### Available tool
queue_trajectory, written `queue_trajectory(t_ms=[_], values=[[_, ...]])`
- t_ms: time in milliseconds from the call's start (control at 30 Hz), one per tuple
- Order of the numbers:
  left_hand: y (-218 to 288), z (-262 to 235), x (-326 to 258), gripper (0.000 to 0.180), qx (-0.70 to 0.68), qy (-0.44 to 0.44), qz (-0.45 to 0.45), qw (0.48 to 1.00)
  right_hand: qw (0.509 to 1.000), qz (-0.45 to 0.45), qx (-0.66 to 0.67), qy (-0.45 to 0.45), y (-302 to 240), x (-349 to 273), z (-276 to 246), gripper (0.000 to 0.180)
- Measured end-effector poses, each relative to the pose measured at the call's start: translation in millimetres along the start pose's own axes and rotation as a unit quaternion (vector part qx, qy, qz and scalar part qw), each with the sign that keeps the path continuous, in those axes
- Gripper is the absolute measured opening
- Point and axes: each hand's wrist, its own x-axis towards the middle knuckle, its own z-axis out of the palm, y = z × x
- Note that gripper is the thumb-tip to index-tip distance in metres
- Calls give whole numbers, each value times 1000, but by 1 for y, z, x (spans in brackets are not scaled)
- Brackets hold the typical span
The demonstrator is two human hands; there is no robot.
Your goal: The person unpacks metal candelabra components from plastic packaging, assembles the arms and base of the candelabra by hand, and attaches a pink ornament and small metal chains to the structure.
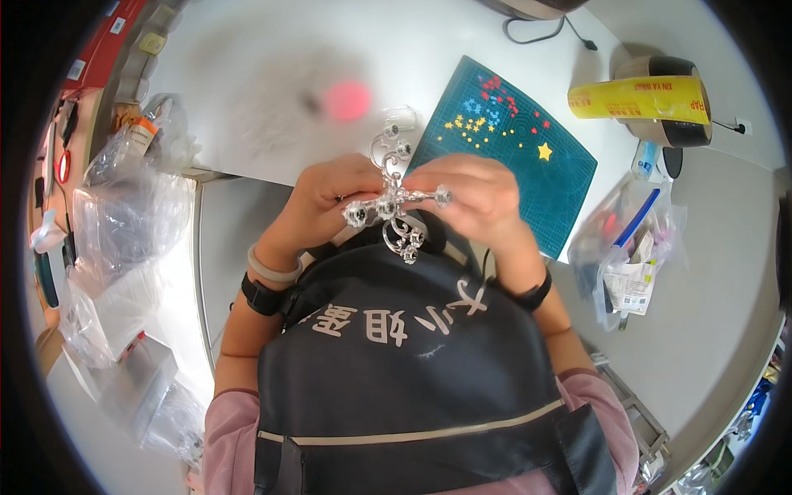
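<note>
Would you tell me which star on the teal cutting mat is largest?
The yellow star near the teal cutting mat's right edge; the other stars are tiny.

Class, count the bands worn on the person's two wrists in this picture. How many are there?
3. The left wrist carries a pale bangle with a black band just below it; the right wrist has one black band. Sleeves could hide others.

Ornament (396, 198) between left hand (330, 202) and right hand (474, 198); cutting mat (528, 165) behind on table (264, 66).
</note>
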Motion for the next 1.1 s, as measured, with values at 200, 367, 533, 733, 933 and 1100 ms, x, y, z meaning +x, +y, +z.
queue_trajectory(t_ms=[200, 367, 533, 733, 933, 1100], values=[[0, -9, -13, 16, -175, 26, -211, 961, 991, 126, 38, -33, 6, 16, 9, 29], [1, -11, -16, 19, -239, 53, -274, 930, 956, 237, 169, -40, 5, 26, -5, 31], [6, -10, -12, 16, -245, 52, -280, 927, 966, 207, 95, -119, 7, 35, -8, 21], [-13, -8, -22, 14, -280, 34, -281, 917, 963, 212, 114, -124, 12, 22, 9, 12], [-29, -10, -33, 15, -305, 28, -314, 899, 931, 276, 221, -92, 30, 3, 28, 13], [-53, -13, -39, 9, -246, 131, -342, 898, 948, 288, 128, 41, 107, 11, 24, 36]])
